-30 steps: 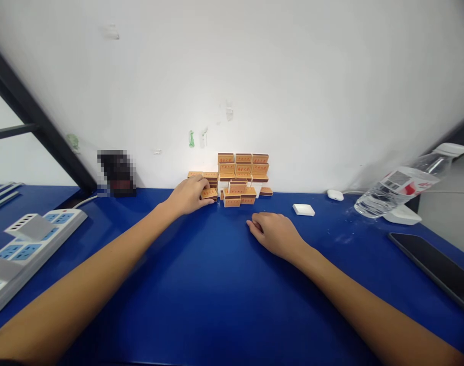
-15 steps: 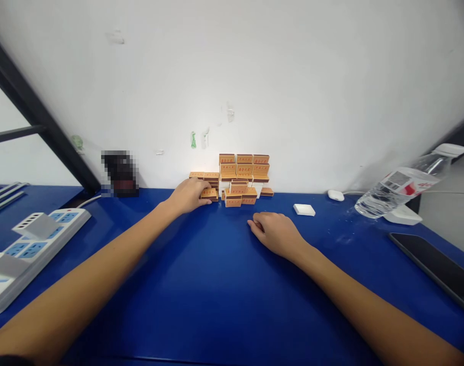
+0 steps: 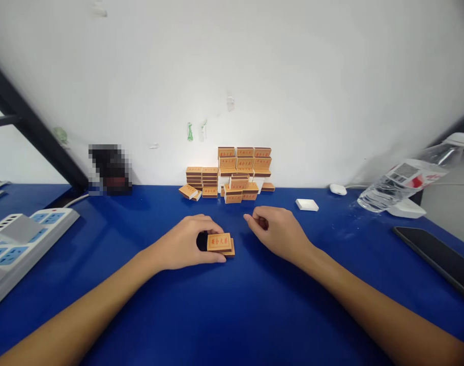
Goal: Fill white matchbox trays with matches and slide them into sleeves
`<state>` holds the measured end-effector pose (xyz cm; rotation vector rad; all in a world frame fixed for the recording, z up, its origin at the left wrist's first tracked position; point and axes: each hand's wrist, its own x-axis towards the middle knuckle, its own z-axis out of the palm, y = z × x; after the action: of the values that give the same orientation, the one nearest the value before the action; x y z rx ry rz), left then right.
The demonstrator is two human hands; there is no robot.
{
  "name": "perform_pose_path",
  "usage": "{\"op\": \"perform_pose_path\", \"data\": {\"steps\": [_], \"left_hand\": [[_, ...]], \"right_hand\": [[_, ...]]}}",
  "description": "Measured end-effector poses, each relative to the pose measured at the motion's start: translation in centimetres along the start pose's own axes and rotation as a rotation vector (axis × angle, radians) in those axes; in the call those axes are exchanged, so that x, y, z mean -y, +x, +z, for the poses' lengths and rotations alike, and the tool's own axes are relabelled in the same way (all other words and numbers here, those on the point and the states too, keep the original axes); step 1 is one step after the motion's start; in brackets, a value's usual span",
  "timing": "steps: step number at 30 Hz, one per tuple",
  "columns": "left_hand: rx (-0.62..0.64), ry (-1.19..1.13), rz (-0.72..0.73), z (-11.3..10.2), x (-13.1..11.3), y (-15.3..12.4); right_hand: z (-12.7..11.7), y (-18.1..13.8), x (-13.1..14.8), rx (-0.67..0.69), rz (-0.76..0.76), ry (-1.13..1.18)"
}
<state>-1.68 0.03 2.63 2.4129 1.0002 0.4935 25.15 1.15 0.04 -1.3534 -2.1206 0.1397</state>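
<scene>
Blue table point(image 3: 186, 320), white wall point(image 3: 304, 76) behind: left hand point(image 3: 186, 241) half closed, pinching two overlapping matchboxes point(image 3: 219, 243) in from the back edge, right hand point(image 3: 278, 231) loosely curled, seemingly empty; even side pressure should steady the pair

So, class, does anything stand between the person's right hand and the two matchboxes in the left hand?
Nothing visible does: only blue tabletop shows between the right hand and the two matchboxes. The left hand holds them from their left, leaving their right ends uncovered.
</scene>
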Motion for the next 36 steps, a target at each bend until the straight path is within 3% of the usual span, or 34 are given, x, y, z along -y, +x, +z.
{"op": "perform_pose_path", "data": {"steps": [5,9,12,17,22,31,36], "left_hand": [[-0.187,-0.088,-0.02,0.4,1.5,-0.1],[-0.377,-0.041,0.058,1.1,1.1,-0.1],[-0.494,-0.002,0.144,1.7,0.7,-0.2],[-0.542,0.004,0.23,2.2,0.3,-0.4],[-0.525,0.028,0.22,2.4,0.3,-0.6],[-0.504,-0.106,-0.033,1.6,1.2,-0.3],[-0.532,-0.184,-0.149,1.5,1.6,0.0]], "right_hand": [[-0.4,0.0,1.0,0.001,0.07,0.16],[-0.6,-0.5,3.4,0.173,0.209,0.591],[-0.5,-1.0,5.0,0.265,0.247,0.771],[-0.3,-1.5,6.0,0.3,0.386,0.985],[-0.1,-1.5,5.5,0.284,0.446,0.989],[-0.2,0.0,2.5,0.169,0.516,0.976],[-2.3,1.7,-0.9,0.073,0.538,0.797]]}}
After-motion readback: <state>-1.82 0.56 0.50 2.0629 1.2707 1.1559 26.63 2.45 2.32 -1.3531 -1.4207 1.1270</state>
